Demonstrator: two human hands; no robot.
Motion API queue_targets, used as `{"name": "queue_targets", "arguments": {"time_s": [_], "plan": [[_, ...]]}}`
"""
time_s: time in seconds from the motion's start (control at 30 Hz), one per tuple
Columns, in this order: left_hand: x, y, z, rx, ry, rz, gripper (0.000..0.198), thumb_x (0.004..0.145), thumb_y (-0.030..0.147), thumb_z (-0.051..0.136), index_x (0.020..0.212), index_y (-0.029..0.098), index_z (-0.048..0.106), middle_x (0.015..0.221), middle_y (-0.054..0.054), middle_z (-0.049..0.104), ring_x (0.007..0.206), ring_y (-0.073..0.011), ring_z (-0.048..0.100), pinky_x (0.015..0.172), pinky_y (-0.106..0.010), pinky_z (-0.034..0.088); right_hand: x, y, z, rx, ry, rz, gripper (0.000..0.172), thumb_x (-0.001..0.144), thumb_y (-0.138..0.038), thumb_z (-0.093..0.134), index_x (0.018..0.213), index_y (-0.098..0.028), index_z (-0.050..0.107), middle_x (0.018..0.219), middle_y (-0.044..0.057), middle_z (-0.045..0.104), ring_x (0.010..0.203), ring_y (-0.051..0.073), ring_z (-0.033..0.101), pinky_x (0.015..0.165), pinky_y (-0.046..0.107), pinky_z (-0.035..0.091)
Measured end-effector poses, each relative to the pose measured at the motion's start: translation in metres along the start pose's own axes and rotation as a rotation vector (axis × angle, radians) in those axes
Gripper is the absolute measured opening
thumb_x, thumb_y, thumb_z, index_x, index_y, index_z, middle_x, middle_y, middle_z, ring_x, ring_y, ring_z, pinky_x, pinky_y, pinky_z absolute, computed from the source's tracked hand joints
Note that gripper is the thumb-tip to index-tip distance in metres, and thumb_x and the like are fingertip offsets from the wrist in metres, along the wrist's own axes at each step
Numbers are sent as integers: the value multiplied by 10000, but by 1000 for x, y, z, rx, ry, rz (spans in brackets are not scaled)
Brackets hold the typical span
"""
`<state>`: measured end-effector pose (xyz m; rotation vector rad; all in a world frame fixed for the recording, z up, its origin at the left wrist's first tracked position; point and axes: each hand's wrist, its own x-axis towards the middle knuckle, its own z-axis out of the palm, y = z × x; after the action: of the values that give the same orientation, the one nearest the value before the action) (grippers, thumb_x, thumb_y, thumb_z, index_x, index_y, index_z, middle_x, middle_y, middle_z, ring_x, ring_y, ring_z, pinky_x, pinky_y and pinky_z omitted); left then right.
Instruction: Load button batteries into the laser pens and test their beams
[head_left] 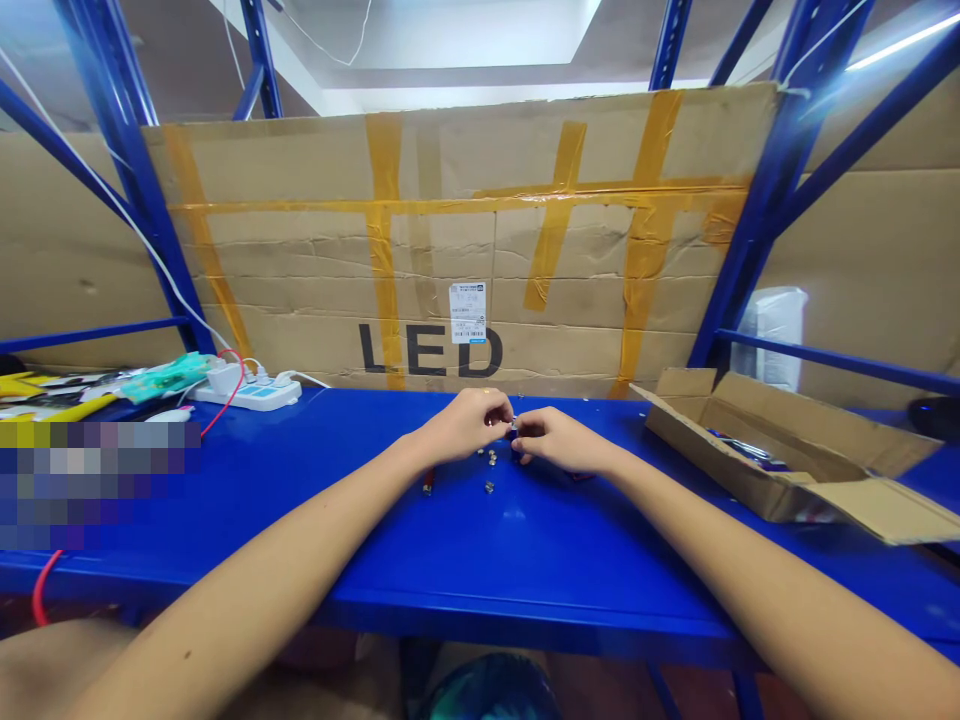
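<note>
Above the blue tabletop (510, 560), my left hand (466, 425) and my right hand (561, 440) meet with fingertips almost touching. Between them is a small dark blue piece (514, 434), which the curled fingers of my right hand pinch. My left thumb and forefinger are closed at the top of that piece; whatever they hold is too small to name. Several tiny metal parts (491, 460) lie just below the hands, with one more small metal part (490, 487) nearer me. A small red item with a metal end (428, 482) rests under my left wrist. Beneath my right wrist, a dark reddish item (581, 477) is partly hidden.
An open cardboard box (750, 490) with shiny blue-purple items stands on the right. At left are a white power strip (259, 392), a red cable (225, 400) and piled packets (165, 376). A large cardboard panel marked LED (322, 270) closes the back between blue posts.
</note>
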<state>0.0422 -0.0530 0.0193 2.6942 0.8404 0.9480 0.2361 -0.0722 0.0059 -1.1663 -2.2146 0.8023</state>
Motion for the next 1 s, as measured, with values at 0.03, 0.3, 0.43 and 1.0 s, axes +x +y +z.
{"name": "queue_targets", "arguments": {"time_s": [0.03,0.3,0.43,1.0], "plan": [[0,1,2,-5,-3,9,78,792,149,572,830,152,640,771,-10,638,676,-109,557,623,-234,414,0,0,0,5,-5,-9,68,790,-207,546,753,-163,582,717,40,675,690,181,644,682,293,466],[-3,1,0,16,-85,57,161,795,119,519,870,154,658,840,-32,665,748,-131,578,689,-259,437,4,9,-1,-7,1,-38,148,769,-218,555,835,-136,659,723,36,671,683,177,628,673,292,463],[-3,-7,-11,86,-135,-12,201,802,136,495,903,159,667,828,-33,689,730,-135,592,666,-251,428,4,12,-6,-111,17,-68,180,722,-178,600,864,-150,707,839,44,705,783,190,621,744,298,460],[-5,1,-14,234,-89,83,242,824,153,486,941,185,695,894,-41,710,792,-155,616,696,-262,435,4,13,-6,-219,77,-85,202,712,-152,615,886,-165,717,930,61,703,871,212,625,815,315,459]]}}
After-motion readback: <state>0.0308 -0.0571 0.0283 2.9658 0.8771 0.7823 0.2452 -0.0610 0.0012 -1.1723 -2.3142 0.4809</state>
